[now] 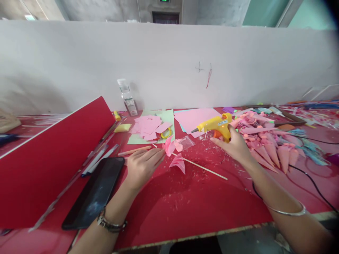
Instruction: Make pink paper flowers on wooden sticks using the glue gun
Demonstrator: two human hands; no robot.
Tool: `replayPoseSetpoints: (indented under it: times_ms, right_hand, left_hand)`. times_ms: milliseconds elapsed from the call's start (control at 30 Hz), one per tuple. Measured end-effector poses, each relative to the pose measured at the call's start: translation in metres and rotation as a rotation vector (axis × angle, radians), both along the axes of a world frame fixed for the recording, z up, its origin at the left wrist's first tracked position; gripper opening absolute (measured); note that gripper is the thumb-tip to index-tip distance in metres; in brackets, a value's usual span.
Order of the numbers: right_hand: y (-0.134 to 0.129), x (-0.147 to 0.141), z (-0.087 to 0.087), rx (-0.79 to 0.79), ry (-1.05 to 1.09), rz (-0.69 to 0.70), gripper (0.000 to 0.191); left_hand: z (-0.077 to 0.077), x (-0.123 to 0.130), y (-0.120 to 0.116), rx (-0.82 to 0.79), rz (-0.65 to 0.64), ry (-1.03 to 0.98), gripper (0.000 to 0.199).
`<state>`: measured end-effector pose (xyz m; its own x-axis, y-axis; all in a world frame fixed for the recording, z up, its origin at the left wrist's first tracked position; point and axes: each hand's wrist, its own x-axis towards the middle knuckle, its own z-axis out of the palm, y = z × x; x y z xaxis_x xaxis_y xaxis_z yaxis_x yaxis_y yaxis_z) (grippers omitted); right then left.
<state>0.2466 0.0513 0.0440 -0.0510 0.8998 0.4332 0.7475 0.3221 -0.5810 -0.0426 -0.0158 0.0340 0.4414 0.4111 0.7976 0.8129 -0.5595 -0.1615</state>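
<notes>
My left hand is over the red table, fingers close together and pointing right, their tips by a pink paper petal piece. What those fingers hold, if anything, is hidden. A second folded pink petal piece lies just below, beside a thin wooden stick that slants down to the right. My right hand is at the handle of a yellow glue gun, thumb and fingers around its rear. The gun's dark nozzle points left, above a small clear plastic bag.
Pink paper pieces and yellow scissors lie on a pale green sheet. A bottle stands behind. A black phone and red board are left; pink paper cones and a black cable are right.
</notes>
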Motion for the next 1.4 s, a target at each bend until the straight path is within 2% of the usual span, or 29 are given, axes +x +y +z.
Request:
replayPoseSetpoints:
  times_ms: [67,200,567,1033,1400]
  right_hand:
    - [-0.008,-0.007,0.004,0.002,0.086,0.069,0.043]
    - [-0.021,-0.024,0.002,0.002,0.079,0.137,0.045]
    - [-0.026,-0.035,-0.004,0.015,0.07,0.192,0.035]
    - [-0.023,-0.034,-0.004,0.004,0.035,0.169,0.026]
    - [-0.019,-0.031,-0.008,0.022,-0.019,0.137,0.028]
  left_hand:
    - [0.0,0.0,0.0,0.001,0.0,0.005,0.008]
    - [-0.001,0.0,-0.001,-0.005,0.0,0.019,0.008]
    - [0.001,0.002,-0.002,-0.001,-0.013,0.016,0.008]
    - [0.001,0.001,-0.003,-0.002,-0.004,0.0,0.008]
    - [0.0,0.001,-0.003,-0.018,0.01,-0.033,0.007]
